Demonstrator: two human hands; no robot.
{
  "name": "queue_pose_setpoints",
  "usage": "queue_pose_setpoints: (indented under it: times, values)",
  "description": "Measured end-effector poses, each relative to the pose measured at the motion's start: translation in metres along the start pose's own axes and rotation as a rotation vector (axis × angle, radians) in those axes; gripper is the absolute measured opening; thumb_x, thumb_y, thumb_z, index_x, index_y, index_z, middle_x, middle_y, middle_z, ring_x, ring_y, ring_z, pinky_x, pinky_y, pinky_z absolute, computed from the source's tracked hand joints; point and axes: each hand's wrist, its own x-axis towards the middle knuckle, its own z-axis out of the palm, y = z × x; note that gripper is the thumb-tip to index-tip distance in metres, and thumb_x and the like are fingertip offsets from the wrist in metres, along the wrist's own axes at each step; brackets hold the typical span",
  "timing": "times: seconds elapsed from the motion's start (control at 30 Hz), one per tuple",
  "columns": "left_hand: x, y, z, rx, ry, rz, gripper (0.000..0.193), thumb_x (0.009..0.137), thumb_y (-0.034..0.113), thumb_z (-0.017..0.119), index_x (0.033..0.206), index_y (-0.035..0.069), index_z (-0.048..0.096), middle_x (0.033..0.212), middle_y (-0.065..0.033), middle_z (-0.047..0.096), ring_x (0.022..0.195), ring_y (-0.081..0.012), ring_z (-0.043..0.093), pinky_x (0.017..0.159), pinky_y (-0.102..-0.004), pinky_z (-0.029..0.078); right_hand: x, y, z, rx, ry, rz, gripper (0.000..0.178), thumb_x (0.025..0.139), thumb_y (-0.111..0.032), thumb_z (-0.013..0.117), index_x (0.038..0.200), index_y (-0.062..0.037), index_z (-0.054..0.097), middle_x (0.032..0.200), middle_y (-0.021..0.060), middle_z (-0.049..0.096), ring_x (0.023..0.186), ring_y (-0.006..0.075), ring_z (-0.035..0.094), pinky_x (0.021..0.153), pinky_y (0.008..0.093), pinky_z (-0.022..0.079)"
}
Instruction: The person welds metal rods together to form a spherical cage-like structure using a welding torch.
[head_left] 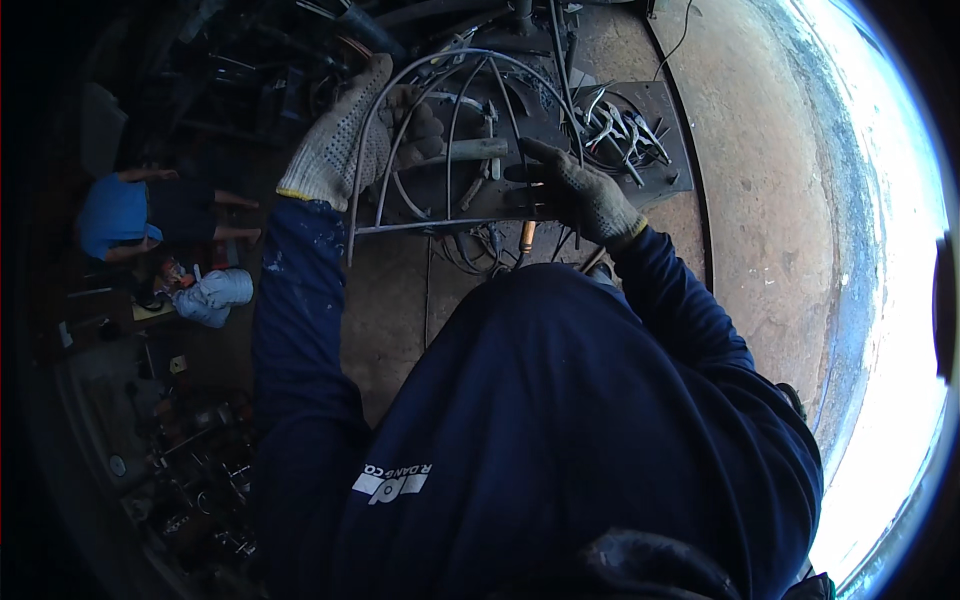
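Observation:
A domed frame of bent metal rods (452,160), with several curved ribs and a straight bar along its near side, stands in front of me over the dark workbench (650,100). My left hand (350,140), in a pale dotted glove with a yellow cuff, is at the frame's left side. A rod crosses its palm and its fingers curl around the ribs. Beside the frame's right leg is my right hand (590,200), gloved alike, its shaded fingers apart and stretched leftward. Behind the ribs, a grey tube (475,150) extends rightward from near my left fingers.
Several locking pliers (625,130) lie heaped at the bench's right. A wooden handle (527,236) and cables (470,250) show at its near edge. Far left are a person in blue (115,215) and another in a light top (215,297). Machine parts (210,480) fill the lower left.

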Motion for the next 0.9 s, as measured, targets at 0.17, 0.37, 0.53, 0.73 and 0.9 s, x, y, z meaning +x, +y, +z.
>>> queue_pose_setpoints:
  times: [0.17,0.37,0.53,0.73,0.9]
  values:
    - [0.002,-0.012,-0.021,-0.165,-0.121,0.271,0.084,0.093,0.072,0.036,0.135,0.0,0.046,0.128,-0.0224,0.058,0.117,-0.0371,0.06,0.1,-0.0511,0.05,0.0,0.008,0.0,0.102,0.011,-0.034,0.073,0.099,-0.043,0.052,0.153,-0.0028,0.025,0.146,0.0224,0.042,0.126,0.0375,0.053,0.106,0.0494,0.045]
    - [-0.007,-0.098,-0.016,-0.19,0.118,0.454,0.077,0.096,0.063,0.043,0.146,0.005,0.037,0.137,-0.0172,0.051,0.121,-0.031,0.056,0.099,-0.0458,0.05,0.007,0.007,0.03,0.107,0.189,-0.164,0.067,0.1,-0.024,0.055,0.153,-0.002,0.022,0.146,0.0219,0.043,0.125,0.0367,0.055,0.106,0.0491,0.046]
    - [-0.007,-0.112,0.028,-0.085,0.282,0.423,0.049,0.1,0.031,0.057,0.138,0.003,0.045,0.131,-0.0145,0.056,0.106,-0.0229,0.064,0.09,-0.036,0.055,0.01,0.008,0.038,0.18,0.245,-0.126,0.067,0.1,-0.019,0.055,0.154,-0.002,0.019,0.144,0.0199,0.044,0.126,0.0353,0.053,0.106,0.0497,0.046]
    - [0.002,-0.106,0.026,-0.239,0.425,0.46,0.039,0.101,0.024,0.056,0.13,-0.001,0.05,0.125,-0.0181,0.058,0.103,-0.0264,0.066,0.087,-0.0379,0.059,0.017,0.025,0.066,0.242,0.16,-0.114,0.066,0.101,-0.022,0.054,0.154,-0.0078,0.019,0.145,0.0148,0.045,0.125,0.0333,0.055,0.106,0.0499,0.046]
    - [0.004,-0.089,0.016,-0.33,0.336,0.611,0.039,0.1,0.025,0.057,0.126,-0.003,0.051,0.116,-0.0206,0.064,0.103,-0.031,0.068,0.084,-0.0399,0.059,0.016,0.033,0.065,-0.226,0.24,0.078,0.066,0.102,-0.046,0.045,0.152,-0.0066,0.026,0.137,0.0128,0.054,0.119,0.027,0.06,0.101,0.0393,0.05]
